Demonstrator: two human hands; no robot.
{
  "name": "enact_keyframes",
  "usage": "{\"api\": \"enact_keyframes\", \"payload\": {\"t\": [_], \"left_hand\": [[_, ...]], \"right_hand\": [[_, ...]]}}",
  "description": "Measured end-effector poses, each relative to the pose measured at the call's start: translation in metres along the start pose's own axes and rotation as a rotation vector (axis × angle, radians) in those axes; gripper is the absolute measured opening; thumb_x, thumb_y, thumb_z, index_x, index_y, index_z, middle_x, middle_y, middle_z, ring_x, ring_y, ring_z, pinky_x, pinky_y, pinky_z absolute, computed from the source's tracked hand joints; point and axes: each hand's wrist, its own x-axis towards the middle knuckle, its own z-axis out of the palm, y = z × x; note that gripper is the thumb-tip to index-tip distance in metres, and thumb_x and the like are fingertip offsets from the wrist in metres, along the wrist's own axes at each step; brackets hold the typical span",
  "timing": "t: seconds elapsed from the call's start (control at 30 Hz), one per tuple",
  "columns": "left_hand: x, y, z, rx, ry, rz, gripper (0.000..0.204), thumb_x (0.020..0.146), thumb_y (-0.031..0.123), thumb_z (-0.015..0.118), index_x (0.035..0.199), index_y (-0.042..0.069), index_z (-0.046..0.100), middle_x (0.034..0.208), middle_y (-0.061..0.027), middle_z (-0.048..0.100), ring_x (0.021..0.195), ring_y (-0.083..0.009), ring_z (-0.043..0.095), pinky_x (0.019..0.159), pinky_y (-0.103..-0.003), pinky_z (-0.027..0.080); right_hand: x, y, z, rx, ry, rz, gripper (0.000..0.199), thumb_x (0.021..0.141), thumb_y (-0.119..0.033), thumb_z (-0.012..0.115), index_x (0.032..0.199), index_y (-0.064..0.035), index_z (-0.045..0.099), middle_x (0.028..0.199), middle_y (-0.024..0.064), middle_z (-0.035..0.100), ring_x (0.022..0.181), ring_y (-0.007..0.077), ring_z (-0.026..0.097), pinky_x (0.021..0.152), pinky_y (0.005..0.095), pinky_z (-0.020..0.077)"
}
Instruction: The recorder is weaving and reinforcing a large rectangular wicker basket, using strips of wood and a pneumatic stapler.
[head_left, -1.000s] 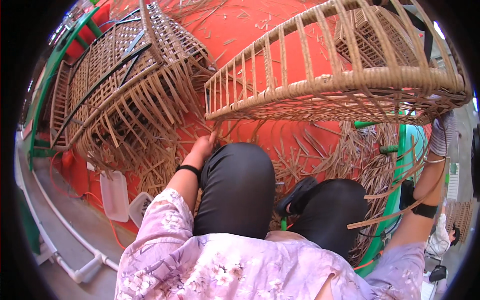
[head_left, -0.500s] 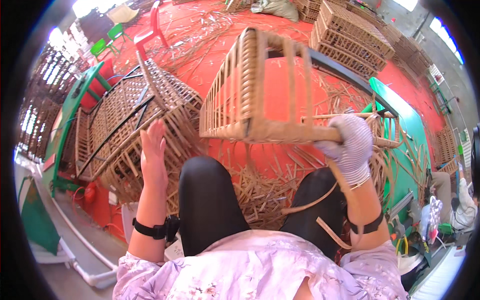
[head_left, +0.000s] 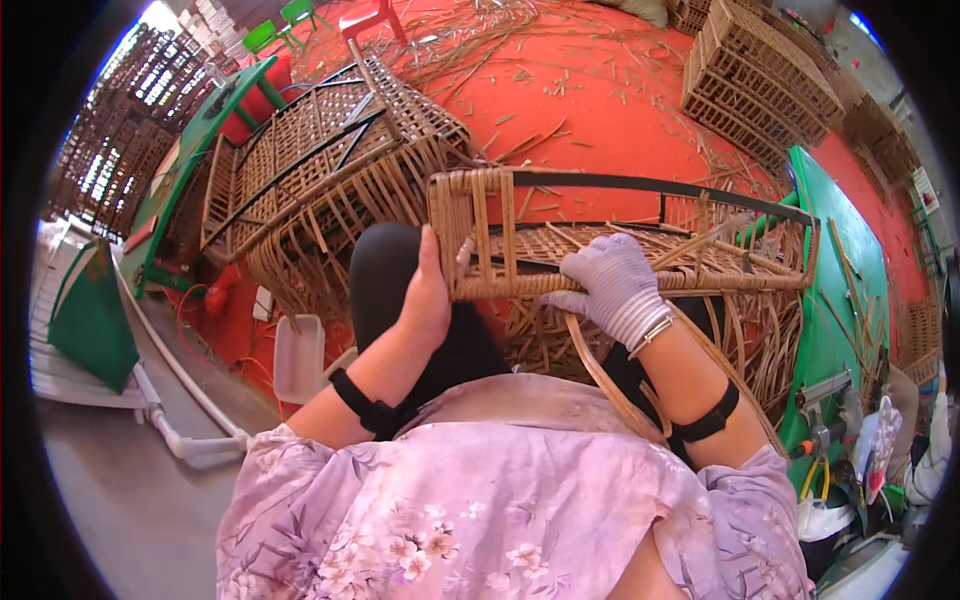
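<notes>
A rectangular woven rattan basket (head_left: 600, 235) with a black metal frame rests on my lap, its open side turned up. My bare left hand (head_left: 428, 295) grips its near left corner. My right hand (head_left: 612, 285), in a grey knit glove, holds the near rim in the middle. Loose rattan strips (head_left: 600, 370) hang from the basket's underside past my right forearm.
A half-woven basket (head_left: 330, 175) with loose strands lies to the left on the red floor (head_left: 600, 90). Finished crates (head_left: 760, 85) stand at the back right. A green bench (head_left: 835, 310) with tools is at the right. A white tub (head_left: 298, 355) sits by my left knee.
The basket came down from overhead onto my lap and turned level. My left hand, free half a second ago, now grips its corner. My right hand shifted along the rim.
</notes>
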Motion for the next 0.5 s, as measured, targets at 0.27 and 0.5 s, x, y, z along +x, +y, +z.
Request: {"api": "enact_keyframes", "payload": {"t": [0.27, 0.5], "left_hand": [[-0.015, 0.012, 0.013, -0.105, 0.015, 0.095, 0.058, 0.102, 0.049, 0.032, 0.140, 0.005, 0.040, 0.135, -0.0057, 0.049, 0.122, -0.0192, 0.047, 0.102, -0.035, 0.040], [0.003, -0.010, -0.009, 0.057, 0.101, 0.063, 0.058, 0.104, 0.047, 0.030, 0.136, 0.000, 0.041, 0.129, -0.0103, 0.053, 0.115, -0.0176, 0.053, 0.101, -0.031, 0.041]], "right_hand": [[-0.016, -0.012, -0.013, 0.110, 0.109, -0.051, 0.044, 0.072, -0.052, 0.069, 0.066, -0.0090, 0.061, 0.065, 0.0104, 0.058, 0.072, 0.0314, 0.058, 0.074, 0.0433, 0.0428], [-0.010, -0.011, 0.006, 0.144, 0.164, -0.004, 0.040, 0.071, -0.046, 0.073, 0.074, -0.0076, 0.064, 0.068, 0.0112, 0.059, 0.073, 0.0323, 0.057, 0.073, 0.0445, 0.0430]]}}
